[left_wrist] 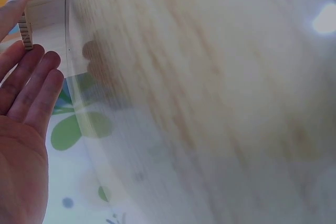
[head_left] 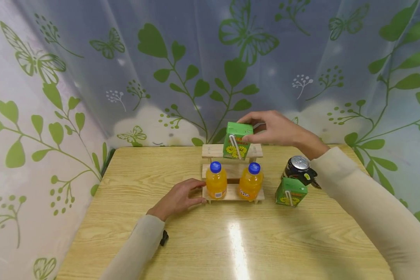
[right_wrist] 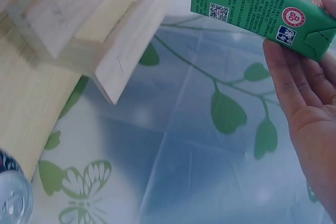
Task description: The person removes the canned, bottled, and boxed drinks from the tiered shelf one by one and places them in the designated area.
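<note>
Green carton (head_left: 236,142) — pinched between thumb and fingers of the right hand (head_left: 273,129) — hung by the top step of the wooden rack (head_left: 233,193); the left hand (head_left: 177,199) loosely gripped the rack's end. Keeping it level and clear of the orange bottles (head_left: 216,186) seemed wise.

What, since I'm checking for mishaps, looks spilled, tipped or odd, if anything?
Nothing stands out: no spill or damage shows. The two orange bottles stand upright on the wooden rack; the can and one green carton stand upright on the table; the right hand holds the other carton.
</note>
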{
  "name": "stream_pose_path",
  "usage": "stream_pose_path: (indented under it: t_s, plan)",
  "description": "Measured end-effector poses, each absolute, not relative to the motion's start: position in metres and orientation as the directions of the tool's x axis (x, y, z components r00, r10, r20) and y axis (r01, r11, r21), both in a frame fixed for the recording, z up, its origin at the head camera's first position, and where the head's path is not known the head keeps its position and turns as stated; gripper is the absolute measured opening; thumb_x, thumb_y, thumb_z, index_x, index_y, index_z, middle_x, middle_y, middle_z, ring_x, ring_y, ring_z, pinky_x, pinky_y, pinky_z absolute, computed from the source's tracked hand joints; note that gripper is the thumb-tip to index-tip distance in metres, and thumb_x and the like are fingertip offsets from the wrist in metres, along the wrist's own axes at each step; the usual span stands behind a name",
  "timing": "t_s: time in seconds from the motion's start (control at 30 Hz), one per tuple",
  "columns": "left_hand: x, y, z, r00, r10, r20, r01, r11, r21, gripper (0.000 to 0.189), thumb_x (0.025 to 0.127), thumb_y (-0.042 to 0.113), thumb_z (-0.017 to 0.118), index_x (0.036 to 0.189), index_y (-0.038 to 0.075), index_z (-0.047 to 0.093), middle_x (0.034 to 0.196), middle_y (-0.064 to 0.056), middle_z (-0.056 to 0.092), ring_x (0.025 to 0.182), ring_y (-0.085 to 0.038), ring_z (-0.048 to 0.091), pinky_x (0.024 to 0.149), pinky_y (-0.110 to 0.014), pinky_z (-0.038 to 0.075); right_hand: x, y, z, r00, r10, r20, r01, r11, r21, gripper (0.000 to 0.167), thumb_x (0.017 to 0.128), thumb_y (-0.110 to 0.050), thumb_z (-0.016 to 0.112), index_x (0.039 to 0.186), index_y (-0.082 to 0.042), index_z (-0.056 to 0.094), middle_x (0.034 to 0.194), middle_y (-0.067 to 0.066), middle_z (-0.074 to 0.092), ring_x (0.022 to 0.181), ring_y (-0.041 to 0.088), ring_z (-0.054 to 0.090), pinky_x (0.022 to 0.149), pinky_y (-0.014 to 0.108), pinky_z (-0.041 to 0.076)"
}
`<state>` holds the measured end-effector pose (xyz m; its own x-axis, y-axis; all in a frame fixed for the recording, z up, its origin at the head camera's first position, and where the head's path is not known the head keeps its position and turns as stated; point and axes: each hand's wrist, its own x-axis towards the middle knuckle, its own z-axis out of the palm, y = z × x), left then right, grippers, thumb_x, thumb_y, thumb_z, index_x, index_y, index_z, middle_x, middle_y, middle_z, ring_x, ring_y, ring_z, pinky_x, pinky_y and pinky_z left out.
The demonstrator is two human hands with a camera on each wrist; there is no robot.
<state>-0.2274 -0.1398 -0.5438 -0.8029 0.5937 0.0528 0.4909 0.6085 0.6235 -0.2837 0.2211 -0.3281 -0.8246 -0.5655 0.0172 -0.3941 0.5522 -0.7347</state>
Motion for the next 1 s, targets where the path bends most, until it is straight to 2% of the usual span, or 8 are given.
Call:
stream_pose_path:
  t_s: [0.23, 0.47, 0.6, 0.73, 1.0]
  plan:
    - [-0.228, -0.139, -0.543, -0.804, 0.593, 0.052, 0.486, 0.603, 0.633, 0.058, 0.100, 0.040, 0.081, 0.149, 0.014, 0.066, 0.146, -0.002, 0.070, 0.135, -0.023, 0.067, 0.117, -0.048, 0.055, -0.274, 0.248, -0.317, -0.851, -0.520, 0.070, -0.402, 0.560, -0.724, 0.045, 0.100, -0.017, 0.080, 0.143, -0.012, 0.069, 0.128, 0.009, 0.072, 0.121, 0.028, 0.072, 0.099, 0.028, 0.062]
    - [-0.227, -0.140, -0.543, -0.802, 0.595, 0.050, 0.483, 0.598, 0.639, 0.058, 0.100, 0.040, 0.081, 0.149, 0.013, 0.065, 0.147, -0.003, 0.070, 0.135, -0.024, 0.067, 0.117, -0.048, 0.055, -0.260, 0.276, -0.313, -0.876, -0.471, 0.100, -0.406, 0.610, -0.680, 0.045, 0.100, -0.016, 0.081, 0.143, -0.014, 0.069, 0.133, 0.006, 0.071, 0.118, 0.007, 0.067, 0.100, 0.012, 0.055]
    - [-0.227, -0.140, -0.543, -0.803, 0.594, 0.047, 0.480, 0.599, 0.641, 0.058, 0.100, 0.039, 0.081, 0.149, 0.013, 0.066, 0.147, -0.003, 0.070, 0.135, -0.024, 0.067, 0.117, -0.047, 0.056, -0.252, 0.296, -0.313, -0.890, -0.440, 0.118, -0.395, 0.616, -0.682, 0.046, 0.099, -0.012, 0.081, 0.143, -0.013, 0.069, 0.135, 0.007, 0.070, 0.112, -0.003, 0.068, 0.093, 0.014, 0.058]
    - [-0.227, -0.140, -0.543, -0.803, 0.594, 0.043, 0.477, 0.599, 0.643, 0.057, 0.100, 0.038, 0.081, 0.149, 0.013, 0.065, 0.147, -0.003, 0.069, 0.135, -0.024, 0.067, 0.117, -0.048, 0.055, -0.243, 0.315, -0.315, -0.906, -0.404, 0.129, -0.374, 0.618, -0.691, 0.047, 0.098, -0.008, 0.080, 0.144, -0.011, 0.069, 0.131, 0.005, 0.070, 0.107, -0.003, 0.072, 0.082, 0.020, 0.064]
    - [-0.228, -0.140, -0.545, -0.803, 0.595, 0.041, 0.475, 0.597, 0.647, 0.057, 0.100, 0.038, 0.081, 0.149, 0.012, 0.065, 0.147, -0.004, 0.069, 0.136, -0.025, 0.067, 0.118, -0.049, 0.055, -0.222, 0.350, -0.322, -0.933, -0.327, 0.153, -0.344, 0.674, -0.654, 0.050, 0.097, -0.005, 0.081, 0.145, -0.009, 0.067, 0.133, -0.005, 0.063, 0.108, -0.014, 0.065, 0.086, 0.006, 0.054]
